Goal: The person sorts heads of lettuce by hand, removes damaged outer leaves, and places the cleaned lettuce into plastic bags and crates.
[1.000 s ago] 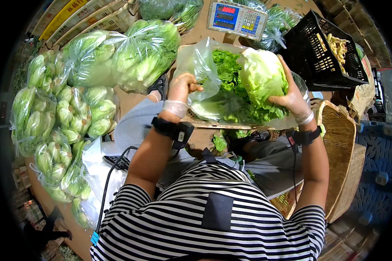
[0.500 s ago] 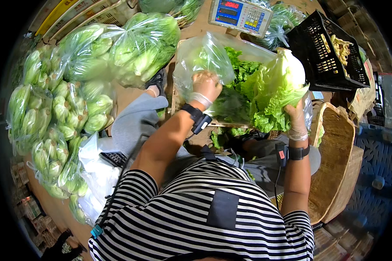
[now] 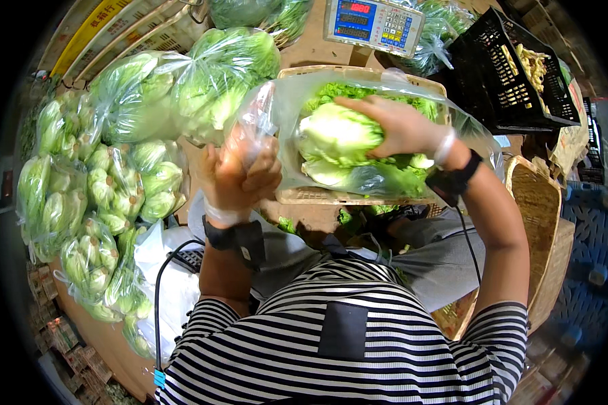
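My left hand [image 3: 240,179] grips the gathered edge of a clear plastic bag [image 3: 287,111] and holds it up over a shallow woven tray [image 3: 304,196]. My right hand [image 3: 395,125] is pressed on a pale green lettuce head [image 3: 334,135] and holds it inside the mouth of that bag. More leafy lettuce [image 3: 392,179] lies under it in the bag. Both wrists wear black bands with cables.
Several bagged green cabbages [image 3: 203,88] and bagged small greens [image 3: 94,202] lie at left. A digital scale [image 3: 375,23] stands at the back. At the right are a black crate [image 3: 513,67] and a woven basket [image 3: 540,202].
My right hand has carried the lettuce head from the right side leftward into the bag. My left hand dropped lower and left, bunching the bag's edge.
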Tool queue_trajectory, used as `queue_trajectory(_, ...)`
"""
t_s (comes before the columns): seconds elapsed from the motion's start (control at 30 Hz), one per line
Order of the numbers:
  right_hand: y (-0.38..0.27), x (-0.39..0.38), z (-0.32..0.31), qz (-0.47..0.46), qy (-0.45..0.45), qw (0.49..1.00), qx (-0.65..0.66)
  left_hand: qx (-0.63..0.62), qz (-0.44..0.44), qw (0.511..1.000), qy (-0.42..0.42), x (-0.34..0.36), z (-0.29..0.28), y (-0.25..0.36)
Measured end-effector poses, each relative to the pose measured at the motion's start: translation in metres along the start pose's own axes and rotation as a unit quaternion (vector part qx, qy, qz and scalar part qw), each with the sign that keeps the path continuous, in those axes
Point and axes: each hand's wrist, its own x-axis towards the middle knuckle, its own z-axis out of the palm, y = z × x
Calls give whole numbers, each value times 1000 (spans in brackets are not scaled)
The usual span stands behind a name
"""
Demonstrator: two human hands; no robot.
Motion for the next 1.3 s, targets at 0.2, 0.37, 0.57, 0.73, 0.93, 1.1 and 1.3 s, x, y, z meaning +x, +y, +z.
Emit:
queue_trajectory(0.2, 10, 67, 135, -26, 65, 949, -309, -48, 108, 986, 114, 1, 20, -14)
queue_trajectory(0.37, 12, 62, 168, 9, 2, 960, -278, -77, 113, 984, -116, 11, 17, -18)
queue_trajectory(0.57, -27, 22, 124, -33, 29, 997, -71, -47, 100, 994, 15, 11, 27, -13)
queue_trajectory(0.73, -31, -68, 107, 232, -221, 945, 64, -75, 112, 989, -57, 22, 11, -16)
queue_trajectory(0.93, -81, -218, 81, 269, -78, 947, 158, -81, 33, 977, -196, 25, -9, 1)
queue_trajectory(1.1, -120, -368, 81, 383, 374, 760, 368, 235, 160, 941, 187, 23, 7, 19)
queue_trajectory(1.3, -73, -601, 124, 601, 628, 403, 287, 564, 480, 581, 337, 48, 74, -9)
